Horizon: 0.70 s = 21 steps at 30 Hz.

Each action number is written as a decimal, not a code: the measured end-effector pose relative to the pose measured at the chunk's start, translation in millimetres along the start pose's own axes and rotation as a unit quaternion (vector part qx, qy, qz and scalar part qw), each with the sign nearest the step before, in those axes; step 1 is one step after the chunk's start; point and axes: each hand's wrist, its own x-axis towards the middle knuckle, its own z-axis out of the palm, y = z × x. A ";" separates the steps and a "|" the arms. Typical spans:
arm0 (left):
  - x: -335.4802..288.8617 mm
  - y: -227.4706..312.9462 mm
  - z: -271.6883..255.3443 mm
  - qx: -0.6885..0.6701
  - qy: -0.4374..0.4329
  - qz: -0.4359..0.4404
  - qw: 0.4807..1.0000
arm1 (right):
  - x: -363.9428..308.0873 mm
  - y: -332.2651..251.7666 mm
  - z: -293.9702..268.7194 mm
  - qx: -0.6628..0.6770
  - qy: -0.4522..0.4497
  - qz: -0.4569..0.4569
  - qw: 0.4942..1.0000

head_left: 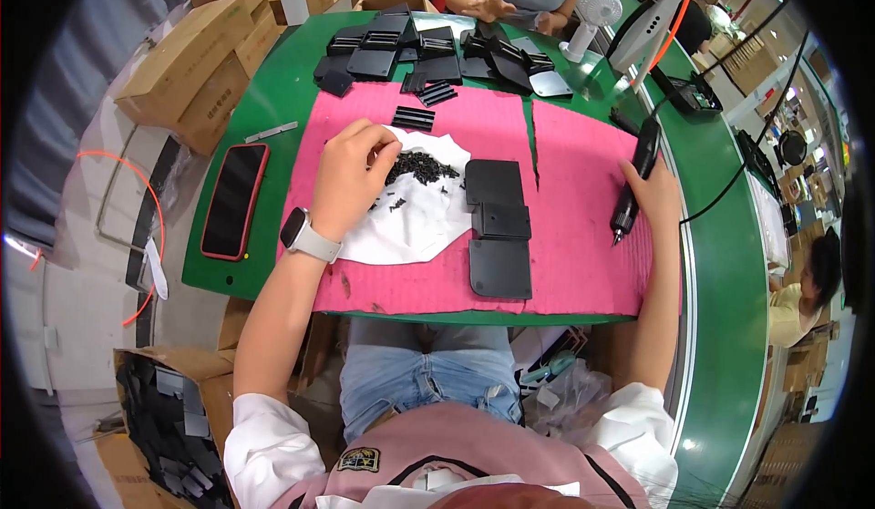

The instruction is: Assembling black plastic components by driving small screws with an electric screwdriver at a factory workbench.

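My left hand (358,167), with a watch on its wrist, is over the left edge of a pile of small black screws (424,168). Its thumb and fingers are pinched together; whatever is between them is too small to make out. The screws lie on a crumpled white cloth (401,229). At the right, my right hand (658,188) is wrapped round a black electric screwdriver (635,181), its tip pointing down toward the pink board. Between the hands lies a black plastic assembly (499,228): two flat plates with a raised block across the middle.
A pink corrugated board (579,272) covers part of the green table (283,99). Black plastic parts (378,49) are heaped at the far side, near a white fan (597,12) and another person's hand (489,8). A phone (235,201) lies left. A cable (729,201) trails rightward.
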 end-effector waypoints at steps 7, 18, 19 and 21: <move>4.1 13.0 8.1 -0.219 -0.052 -0.159 0.961 | 26.5 -16.4 3.8 0.448 -0.171 0.072 0.875; -0.4 60.1 30.8 -0.500 -0.226 -0.207 0.810 | -9.2 -128.0 -118.5 0.903 -0.157 -0.255 0.307; -2.5 62.2 31.6 -0.485 -0.227 -0.193 0.822 | -12.7 -129.1 -117.2 0.904 -0.138 -0.273 0.300; -5.8 61.5 33.7 -0.480 -0.232 -0.178 0.827 | -19.3 -130.4 -113.3 0.902 -0.123 -0.288 0.296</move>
